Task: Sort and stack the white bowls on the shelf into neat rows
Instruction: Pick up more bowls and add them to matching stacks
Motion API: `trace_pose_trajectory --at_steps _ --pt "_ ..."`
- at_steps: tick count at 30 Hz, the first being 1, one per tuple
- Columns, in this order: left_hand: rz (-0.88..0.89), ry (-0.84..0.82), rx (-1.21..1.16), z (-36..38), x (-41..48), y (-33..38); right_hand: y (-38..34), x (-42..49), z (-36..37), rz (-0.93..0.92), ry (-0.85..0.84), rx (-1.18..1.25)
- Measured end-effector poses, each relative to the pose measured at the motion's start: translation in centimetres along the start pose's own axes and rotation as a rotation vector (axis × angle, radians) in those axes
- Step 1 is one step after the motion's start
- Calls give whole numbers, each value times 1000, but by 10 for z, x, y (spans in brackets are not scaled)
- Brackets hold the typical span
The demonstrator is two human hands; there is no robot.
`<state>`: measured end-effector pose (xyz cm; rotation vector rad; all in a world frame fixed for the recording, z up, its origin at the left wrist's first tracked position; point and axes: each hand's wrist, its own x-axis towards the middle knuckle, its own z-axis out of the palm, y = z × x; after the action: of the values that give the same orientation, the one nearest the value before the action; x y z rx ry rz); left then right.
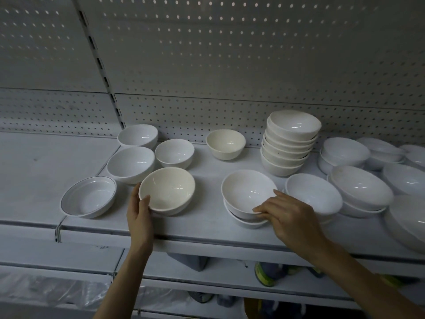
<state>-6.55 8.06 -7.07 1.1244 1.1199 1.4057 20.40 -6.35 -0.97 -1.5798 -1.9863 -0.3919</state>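
Observation:
White bowls stand scattered on a white shelf [207, 229]. My left hand [139, 217] grips the near rim of a cream bowl [167, 189], thumb inside the rim. My right hand [289, 215] pinches the near rim of the top bowl of a short front stack [247, 192]. Three white bowls [131, 163] cluster behind the cream one. A lone cream bowl [225, 143] stands at the back. A tall leaning stack [289, 143] rises at the back right.
A shallow bowl with a dark rim line [89, 196] sits at the front left. Wider bowls and plates [361, 187] crowd the right end. A perforated back panel [230, 65] closes the rear. Lower shelves hold coloured items [266, 272].

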Motion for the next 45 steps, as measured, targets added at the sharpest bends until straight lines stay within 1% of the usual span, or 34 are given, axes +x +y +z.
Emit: trace_pose_trajectory --at_steps 4,13,15,18,20,23,28,32,35,37,39,42,45 --pt "14 7 -13 2 -1 -2 2 -6 7 33 -22 6" --pt "21 34 -9 4 -2 -3 6 -13 15 40 -36 40" --pt "23 40 -7 4 -1 -4 8 -10 13 13 -70 66" --pt "21 52 -2 4 0 -5 11 -6 10 -46 -164 105" --pt "14 59 -2 4 0 -5 11 -4 9 -61 -241 85" --pt "12 59 -5 3 0 -4 10 0 14 -98 -298 30" --pt "12 21 -3 2 -2 -2 15 6 21 -79 -329 103" --pt "-27 -12 -25 -1 0 4 16 9 18 -4 -386 200" --pt "-85 -66 -55 -5 0 9 11 23 5 17 -535 198" --pt "-129 -111 -45 -10 0 13 6 36 -4 84 -617 218" --pt "-139 -168 -32 -17 -1 17 -2 52 -10 150 -599 274" --pt "-116 -316 57 -29 -2 26 -15 79 -6 179 -534 393" --pt "-93 -480 165 -37 1 34 -28 105 9 177 -628 434"
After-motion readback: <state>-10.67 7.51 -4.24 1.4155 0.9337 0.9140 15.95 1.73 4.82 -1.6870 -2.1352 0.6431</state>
